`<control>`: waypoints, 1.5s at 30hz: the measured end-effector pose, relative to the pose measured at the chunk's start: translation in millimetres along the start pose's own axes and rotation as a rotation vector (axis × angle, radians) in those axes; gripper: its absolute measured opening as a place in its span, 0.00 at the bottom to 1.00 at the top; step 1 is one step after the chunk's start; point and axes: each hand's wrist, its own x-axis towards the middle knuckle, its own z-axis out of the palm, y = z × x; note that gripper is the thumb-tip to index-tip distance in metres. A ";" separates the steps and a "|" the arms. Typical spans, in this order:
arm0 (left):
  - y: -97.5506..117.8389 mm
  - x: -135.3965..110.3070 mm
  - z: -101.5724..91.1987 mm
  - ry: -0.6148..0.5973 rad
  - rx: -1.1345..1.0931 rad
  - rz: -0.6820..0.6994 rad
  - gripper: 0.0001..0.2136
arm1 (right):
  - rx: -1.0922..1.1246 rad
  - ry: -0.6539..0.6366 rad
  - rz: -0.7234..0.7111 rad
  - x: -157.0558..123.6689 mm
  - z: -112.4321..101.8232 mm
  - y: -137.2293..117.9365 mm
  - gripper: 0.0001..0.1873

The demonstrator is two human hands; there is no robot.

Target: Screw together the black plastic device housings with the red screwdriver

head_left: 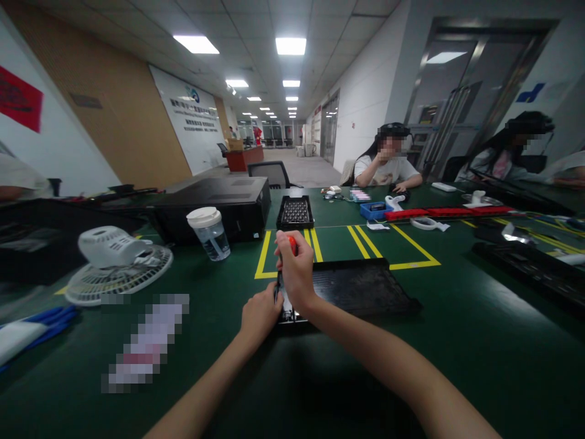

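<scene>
My right hand point(298, 271) is closed around what looks like a screwdriver point(293, 245), with its red-orange handle end showing above the fist. The tool's tip is hidden behind the hand. Below it lies a flat black casing point(361, 286), like a shallow tray or cover, with its left end under my hands. Some metallic parts point(287, 314) show at that end. My left hand point(262, 311) grips the casing's left edge, thumb towards the metal parts.
Nearby stand a lidded water cup point(210, 235), a white fan point(119, 268) and a large black box point(214, 204). Beyond are a black screw tray point(295, 211), a blue bin point(375, 210) and white tape point(424, 224). Another black part point(525, 271) lies right. People sit across the table.
</scene>
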 end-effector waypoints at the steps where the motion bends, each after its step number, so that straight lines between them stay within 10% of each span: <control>1: -0.7 0.5 1.5 0.011 0.001 0.002 0.18 | 0.009 0.047 -0.036 0.5 -1.3 0.3 0.15; 6: -4.6 3.3 9.2 0.061 0.000 0.021 0.17 | 0.145 0.005 -0.070 4.4 -12.6 1.4 0.19; 22: -7.0 5.2 14.4 0.085 -0.003 0.028 0.17 | 0.485 -0.893 0.160 53.5 -47.8 11.8 0.19; 34: -5.6 5.6 13.4 0.075 0.053 0.010 0.17 | 0.509 -0.917 0.356 73.8 -37.3 46.1 0.15; 45: -7.9 7.1 15.4 0.078 0.033 0.032 0.16 | 0.746 -1.342 0.301 63.9 -33.6 32.9 0.15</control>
